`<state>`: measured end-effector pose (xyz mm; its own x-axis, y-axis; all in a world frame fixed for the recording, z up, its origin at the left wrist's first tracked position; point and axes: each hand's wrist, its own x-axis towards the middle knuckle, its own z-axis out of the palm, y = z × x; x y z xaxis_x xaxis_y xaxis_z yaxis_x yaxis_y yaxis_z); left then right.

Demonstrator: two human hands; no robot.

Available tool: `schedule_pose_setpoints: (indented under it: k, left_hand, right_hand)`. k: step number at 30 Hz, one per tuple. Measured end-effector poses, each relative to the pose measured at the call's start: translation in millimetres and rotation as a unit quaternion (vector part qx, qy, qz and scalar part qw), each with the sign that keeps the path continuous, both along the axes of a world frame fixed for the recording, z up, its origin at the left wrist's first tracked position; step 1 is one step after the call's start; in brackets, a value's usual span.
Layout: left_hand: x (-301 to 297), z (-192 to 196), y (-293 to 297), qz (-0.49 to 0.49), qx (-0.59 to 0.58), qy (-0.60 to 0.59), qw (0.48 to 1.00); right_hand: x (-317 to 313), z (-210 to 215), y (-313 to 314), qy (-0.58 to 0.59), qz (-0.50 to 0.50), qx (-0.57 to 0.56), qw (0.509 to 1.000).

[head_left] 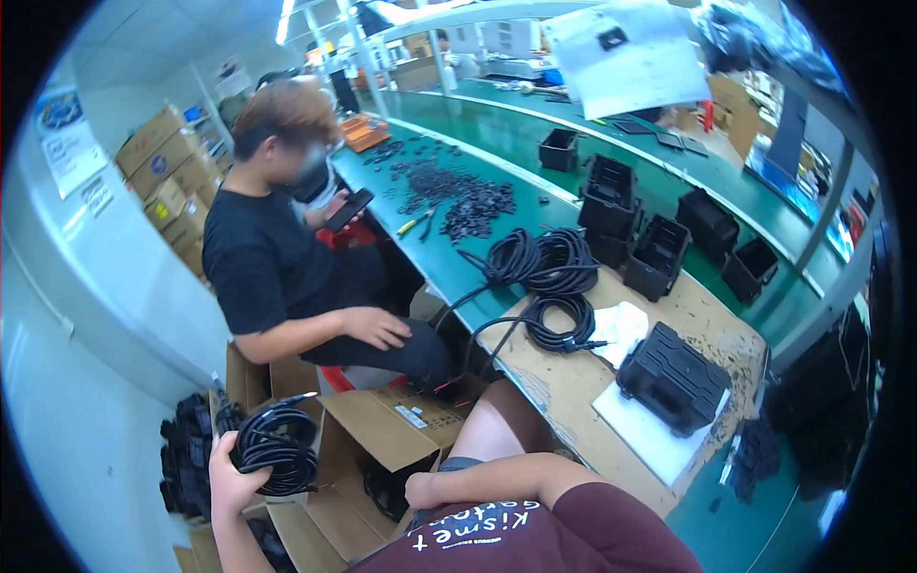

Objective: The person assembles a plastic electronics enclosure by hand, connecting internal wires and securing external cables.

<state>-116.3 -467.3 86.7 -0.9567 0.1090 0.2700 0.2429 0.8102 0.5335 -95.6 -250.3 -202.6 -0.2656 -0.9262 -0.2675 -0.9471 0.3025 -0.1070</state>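
— What did the left hand (232,477) have?

— A coil of black cable (277,447), held up low at the left; the fingers were clamped on its near edge. It hung over an open cardboard box (377,430) standing beside the bench (573,377).

— And the right hand (420,490)?

— It rested down by the box flap, close to the person's knee. I could not tell whether its fingers were apart or together.

— What lay on the bench?

— More black cable coils (544,267) in a loose heap, a white cloth (623,329) just beside them, and a black ribbed housing (673,377) on a white sheet. Farther back stood several open black cases (659,253) and a scatter of small black parts (449,186).

— Anyone else?

— A seated person in a black shirt (258,263) at the left, holding a phone (349,210), well apart from the coil.
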Motion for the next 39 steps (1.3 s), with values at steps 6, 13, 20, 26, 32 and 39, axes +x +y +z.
schedule_pose_setpoints:
  k: [6,13,20,26,32,39]
  left_hand:
    - [-55.5,46.0,152.2,-0.276,0.226,-0.226,0.906]
    - [-87.3,89.2,363.4,-0.481,0.257,-0.333,0.77]
    - [-105.1,-41.5,472.8,-0.377,-0.134,0.335,0.853]
    - [-78.9,-39.1,409.5,-0.443,-0.045,0.283,0.849]
    - [-72.5,-123.4,204.5,-0.303,0.037,0.296,0.905]
    - [32.2,-330.2,-57.5,0.298,-0.168,-0.102,0.934]
  right_hand:
    - [-2.2,1.5,6.9,-0.016,-0.06,-0.015,0.998]
    - [-7.6,4.7,12.8,0.011,-0.149,-0.054,0.987]
    - [-8.2,0.8,15.4,0.036,-0.187,-0.085,0.978]
    - [-3.6,-3.2,17.9,0.023,-0.132,-0.094,0.987]
    - [-11.4,-3.9,23.5,-0.011,-0.053,-0.056,0.997]
    - [-14.2,13.2,13.9,-0.027,0.013,0.004,1.0]
